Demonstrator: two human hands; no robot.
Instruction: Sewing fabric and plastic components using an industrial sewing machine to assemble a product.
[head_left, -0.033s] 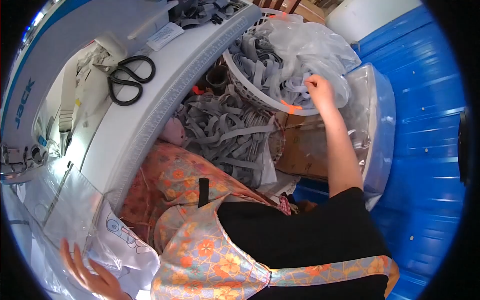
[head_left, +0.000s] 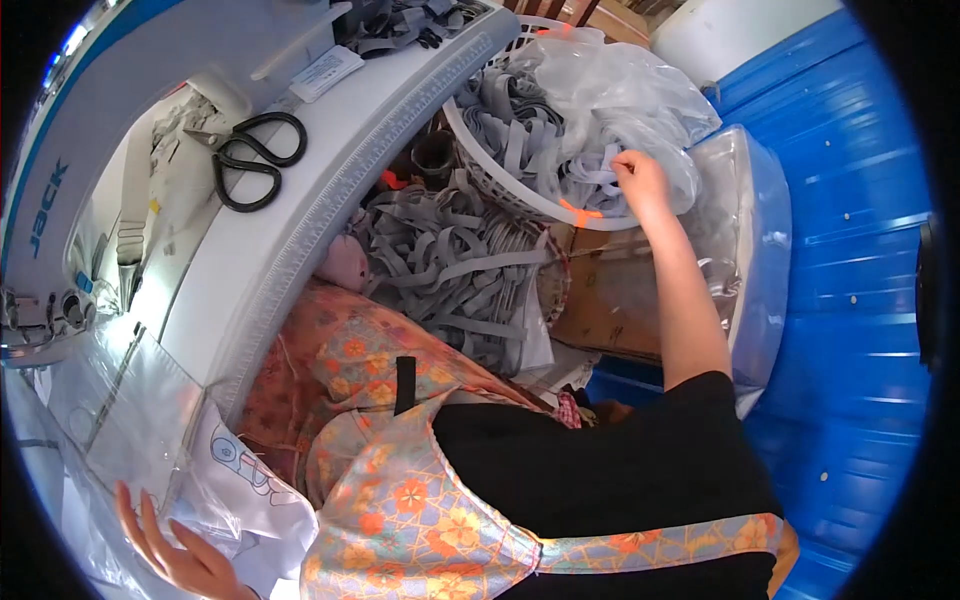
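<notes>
My right hand reaches over the rim of a white plastic basket. Its thumb and fingers are pinched together on a light grey strap in a pile of similar straps. Part of that pile lies under a crumpled clear plastic bag. My left hand is open at the lower left, its fingers spread beside a clear plastic sheet and a white printed sheet. It holds nothing.
A sewing machine stands at the left. Black-handled scissors lie on its table, which has a ruler edge. More grey straps are heaped below the basket. A cardboard box and plastic-wrapped package stand near my right forearm.
Almost nothing differs. My right hand stays pinched at the same strap, and my left hand has shifted very slightly to the left.
</notes>
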